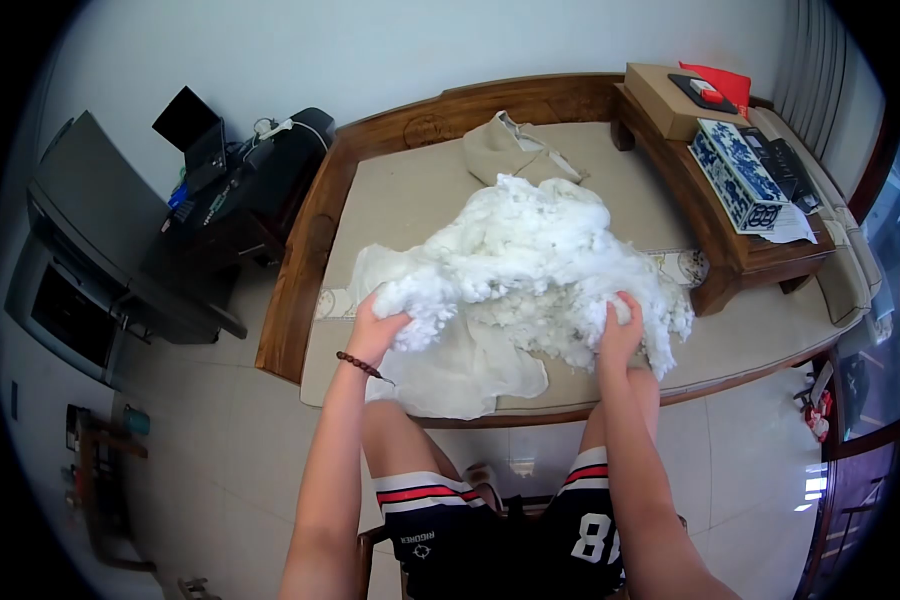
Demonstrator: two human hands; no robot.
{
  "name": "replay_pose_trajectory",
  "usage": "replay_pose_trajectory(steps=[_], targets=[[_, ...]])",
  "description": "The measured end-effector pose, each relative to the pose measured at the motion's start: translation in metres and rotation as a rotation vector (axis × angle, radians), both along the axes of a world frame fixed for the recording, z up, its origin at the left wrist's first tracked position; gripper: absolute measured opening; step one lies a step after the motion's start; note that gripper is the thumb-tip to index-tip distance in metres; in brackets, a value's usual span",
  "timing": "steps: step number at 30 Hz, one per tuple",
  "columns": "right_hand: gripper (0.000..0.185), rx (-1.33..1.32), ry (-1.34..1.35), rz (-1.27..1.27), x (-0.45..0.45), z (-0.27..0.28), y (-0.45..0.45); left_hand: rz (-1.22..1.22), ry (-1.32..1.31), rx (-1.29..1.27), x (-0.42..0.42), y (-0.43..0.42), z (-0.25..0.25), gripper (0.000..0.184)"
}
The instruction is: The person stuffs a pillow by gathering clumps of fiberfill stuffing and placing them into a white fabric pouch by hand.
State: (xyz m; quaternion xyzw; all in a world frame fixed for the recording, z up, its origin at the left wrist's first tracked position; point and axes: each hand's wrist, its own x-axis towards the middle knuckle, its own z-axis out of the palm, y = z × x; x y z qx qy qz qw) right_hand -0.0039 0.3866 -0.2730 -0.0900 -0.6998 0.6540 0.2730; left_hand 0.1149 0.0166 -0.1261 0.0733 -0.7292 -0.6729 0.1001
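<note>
While my left hand point(378, 328) grips one side of the fiberfill point(530, 235), my right hand point(620, 338) pinches the other; seemingly teasing apart, any pull needing light tension.

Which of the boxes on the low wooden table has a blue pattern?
The long blue-and-white box, nearer the seated person; the cardboard box behind it is plain brown.

Head-height view, forward and down

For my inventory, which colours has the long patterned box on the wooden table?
The long box is blue and white, best seen in the head view.
</note>
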Motion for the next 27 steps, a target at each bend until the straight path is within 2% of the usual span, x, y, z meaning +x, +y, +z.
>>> replay_pose_trajectory(steps=[2,4,5,7,8,10,14,16,17,19,20,22,23,25,27], targets=[[0.030,-0.006,0.028,-0.017,-0.001,0.000,-0.002,0.028,-0.042,-0.003,0.008,-0.011,-0.008,0.047],[0.043,-0.137,0.047,0.113,0.001,0.007,-0.006,0.018,-0.028,-0.006,0.015,-0.009,-0.014,0.048],[0.043,-0.137,0.049,0.116,0.001,0.008,-0.008,-0.001,-0.016,-0.007,0.016,-0.006,-0.017,0.049],[0.058,0.034,0.020,0.162,0.006,0.009,-0.006,-0.004,-0.029,-0.016,0.019,0.004,-0.023,0.050],[0.058,0.040,0.022,0.160,0.009,0.010,-0.003,-0.007,-0.040,-0.026,0.020,0.010,-0.027,0.051],[0.067,0.222,-0.019,0.181,0.019,0.016,0.002,-0.021,-0.036,-0.036,0.022,0.018,-0.039,0.051],[0.070,0.360,0.031,0.137,0.040,0.017,0.015,-0.026,-0.081,0.028,0.031,0.023,-0.065,0.052],[0.066,0.693,0.141,-0.071,0.059,0.039,0.011,-0.040,-0.075,0.016,0.038,0.030,-0.080,0.052],[0.066,0.699,0.146,-0.068,0.072,0.055,0.007,-0.048,-0.067,-0.003,0.041,0.033,-0.085,0.052],[0.061,0.665,0.105,0.005,0.103,0.098,-0.004,-0.065,-0.046,0.036,0.048,0.042,-0.083,0.053],[0.057,0.637,-0.010,0.211,0.113,0.114,-0.012,-0.088,-0.032,0.066,0.050,0.047,-0.083,0.053],[0.055,0.398,-0.138,0.597,0.109,0.101,-0.038,-0.115,-0.031,0.162,0.055,0.053,-0.087,0.053],[0.056,0.188,-0.139,0.771,0.091,0.067,-0.059,-0.139,-0.024,0.245,0.055,0.054,-0.087,0.054],[0.065,-0.146,-0.421,0.790,0.076,0.041,-0.101,-0.150,-0.036,0.249,0.062,0.056,-0.093,0.054],[0.066,-0.056,-0.433,0.715,0.069,0.039,-0.132,-0.145,-0.042,0.241,0.072,0.055,-0.093,0.054]])
